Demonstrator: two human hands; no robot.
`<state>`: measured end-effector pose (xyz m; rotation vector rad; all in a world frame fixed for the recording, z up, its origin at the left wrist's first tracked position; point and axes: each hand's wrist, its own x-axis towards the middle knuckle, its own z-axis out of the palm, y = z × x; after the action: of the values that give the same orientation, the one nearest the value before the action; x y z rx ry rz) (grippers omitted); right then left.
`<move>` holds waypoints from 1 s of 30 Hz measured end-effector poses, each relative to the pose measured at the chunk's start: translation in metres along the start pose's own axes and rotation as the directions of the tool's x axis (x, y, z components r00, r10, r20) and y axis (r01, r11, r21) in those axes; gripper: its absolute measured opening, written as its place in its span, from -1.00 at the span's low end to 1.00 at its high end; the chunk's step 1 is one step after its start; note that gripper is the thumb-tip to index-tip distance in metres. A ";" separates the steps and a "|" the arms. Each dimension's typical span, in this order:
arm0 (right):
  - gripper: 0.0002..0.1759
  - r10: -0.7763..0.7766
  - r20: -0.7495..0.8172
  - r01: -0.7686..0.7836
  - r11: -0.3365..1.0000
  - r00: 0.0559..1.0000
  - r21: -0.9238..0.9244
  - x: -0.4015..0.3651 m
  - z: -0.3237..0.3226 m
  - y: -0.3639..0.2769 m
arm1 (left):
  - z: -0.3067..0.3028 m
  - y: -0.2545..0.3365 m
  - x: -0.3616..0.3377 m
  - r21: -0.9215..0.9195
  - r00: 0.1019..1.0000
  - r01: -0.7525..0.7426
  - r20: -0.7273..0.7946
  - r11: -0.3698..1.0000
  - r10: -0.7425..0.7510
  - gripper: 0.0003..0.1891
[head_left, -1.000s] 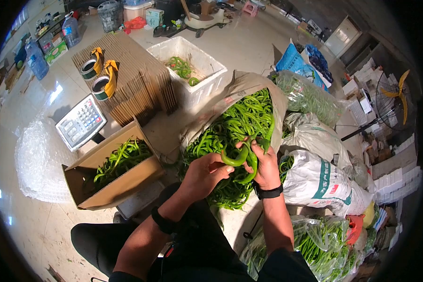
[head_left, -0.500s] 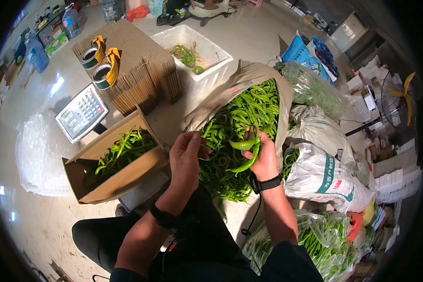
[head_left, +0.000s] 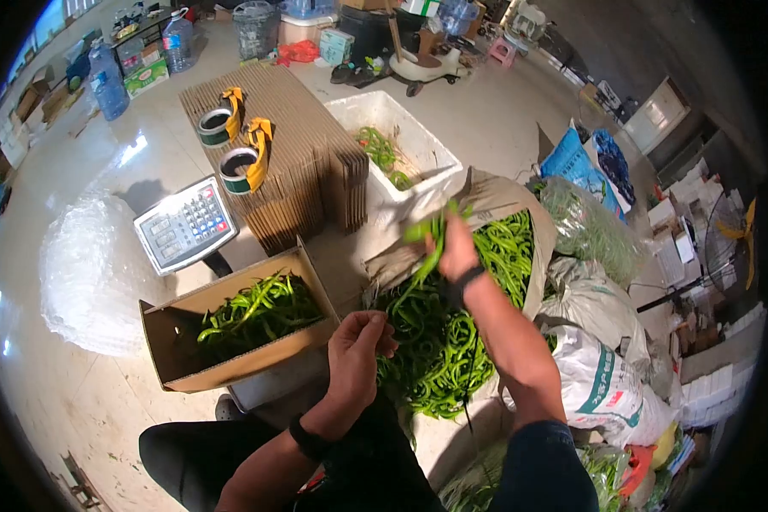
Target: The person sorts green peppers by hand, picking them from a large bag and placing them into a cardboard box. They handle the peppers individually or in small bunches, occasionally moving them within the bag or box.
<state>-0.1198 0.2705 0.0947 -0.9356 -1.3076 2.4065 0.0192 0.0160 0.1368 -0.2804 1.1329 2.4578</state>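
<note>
My right hand, smeared by motion, grips a few green chili peppers over the far part of an open sack. Long green chilies fill that sack. My left hand is closed, thumb against curled fingers, between the sack and a cardboard box. Whatever its fingers hold, if anything, I cannot make out. Inside the open cardboard box to the left lies a heap of green chilies.
A scale display stands behind the box. Two tape rolls rest on stacked flat cartons. Beyond is a white foam box with some peppers. Filled bags line the right; clear plastic wrap lies left.
My right hand has moved forward, away from my body, with the peppers still in it. The left hand stays closed near the box. The view has shifted, showing more of the far floor.
</note>
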 end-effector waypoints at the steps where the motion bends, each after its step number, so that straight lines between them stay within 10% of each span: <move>1: -0.63 -0.052 0.149 0.060 0.997 0.987 -0.052 0.060 0.007 -0.024 | -0.002 -0.001 0.002 0.026 1.000 -0.007 0.001 1.000 0.007 -0.86; 2: -0.49 -0.004 0.270 0.013 0.999 0.963 -0.031 0.090 0.021 -0.053 | -0.002 0.000 0.004 0.053 1.000 -0.012 0.001 0.999 0.012 -0.86; 4: 0.01 -0.028 -0.107 -0.009 0.944 0.994 -0.330 0.076 0.058 -0.089 | 0.000 0.005 0.003 0.069 0.999 -0.024 -0.019 0.997 0.025 -0.86; 6: -0.16 -0.145 -0.027 0.085 0.711 0.989 -0.698 0.077 0.048 -0.082 | -0.003 0.009 0.007 0.082 0.998 -0.032 -0.046 0.996 0.036 -0.87; 12: -0.50 0.159 0.227 0.049 0.711 0.961 -0.701 0.019 -0.074 0.068 | -0.015 0.006 -0.004 -0.032 0.979 -0.075 -0.191 0.997 0.068 -0.82; 14: -0.58 0.043 0.530 0.500 0.271 0.847 -0.822 -0.007 -0.122 0.132 | -0.012 0.008 -0.010 -0.138 0.958 -0.171 -0.256 0.975 0.132 -0.79; 18: -0.73 0.193 0.607 0.637 -0.262 0.771 -0.725 -0.079 -0.154 0.216 | -0.016 0.008 -0.012 -0.109 0.945 -0.209 -0.277 0.972 0.173 -0.69; 20: -0.70 0.315 0.687 0.753 -0.352 0.655 -0.556 -0.102 -0.146 0.251 | -0.018 0.005 -0.005 -0.110 0.945 -0.206 -0.282 0.972 0.168 -0.66; 22: -0.60 0.057 0.920 0.855 -0.396 0.388 -0.335 -0.110 -0.155 0.313 | -0.023 0.002 -0.003 -0.134 0.963 -0.144 -0.246 0.980 0.107 -0.66; 26: -0.48 0.190 0.789 0.803 -0.277 0.584 -0.528 -0.086 -0.123 0.364 | -0.011 0.006 -0.002 -0.204 0.944 -0.133 -0.323 0.970 0.062 -0.65; 30: -0.47 0.106 0.628 0.589 -0.494 0.771 -0.639 -0.026 -0.095 0.378 | -0.008 0.003 0.001 -0.132 0.956 -0.105 -0.286 0.986 0.064 -0.65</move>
<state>-0.0074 0.1056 -0.2406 0.1496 -3.3036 0.1421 0.0174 0.0088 0.1333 -0.6561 1.0949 2.6429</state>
